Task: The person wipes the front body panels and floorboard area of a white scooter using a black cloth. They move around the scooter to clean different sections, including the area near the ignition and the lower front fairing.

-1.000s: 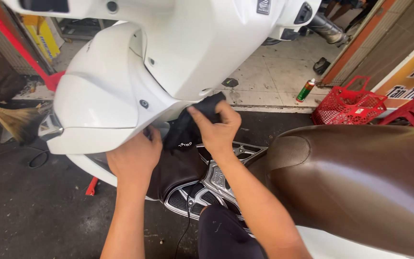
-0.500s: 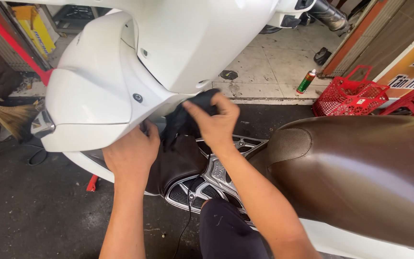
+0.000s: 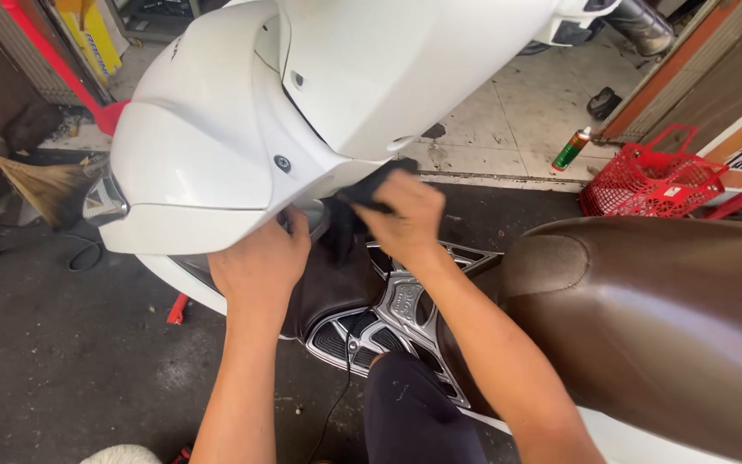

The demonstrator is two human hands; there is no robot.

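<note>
Two bare hands work under the white front panel (image 3: pixel 242 129) of a scooter, seen from above. The right hand (image 3: pixel 401 215) is closed on a black cloth (image 3: pixel 369 187), fingers bunched over it and pressing it against the lower edge of the panel, just where the white body meets the dark inner leg shield (image 3: pixel 337 275). The left hand (image 3: pixel 259 262) sits just beside it, knuckles up, its fingertips tucked out of sight beneath the panel — whether they grip anything there cannot be told. Both forearms reach forward from the bottom of the view, with a dark trouser knee (image 3: pixel 414 412) between them. Below the hands lies the silver-patterned footboard (image 3: pixel 388 314); to the right, the glossy brown seat (image 3: pixel 646 318) fills the lower corner. A thin black cable (image 3: pixel 341 378) trails down from the footboard toward the dark floor (image 3: pixel 62 344). Well apart from the work, on the pale tiled ground beyond the scooter, stand a green spray can (image 3: pixel 570 149) and, near it, a red plastic basket (image 3: pixel 650 182). At the far left, a straw broom (image 3: pixel 32 182) lies near the scooter's nose — beside the small headlamp (image 3: pixel 103 202).
</note>
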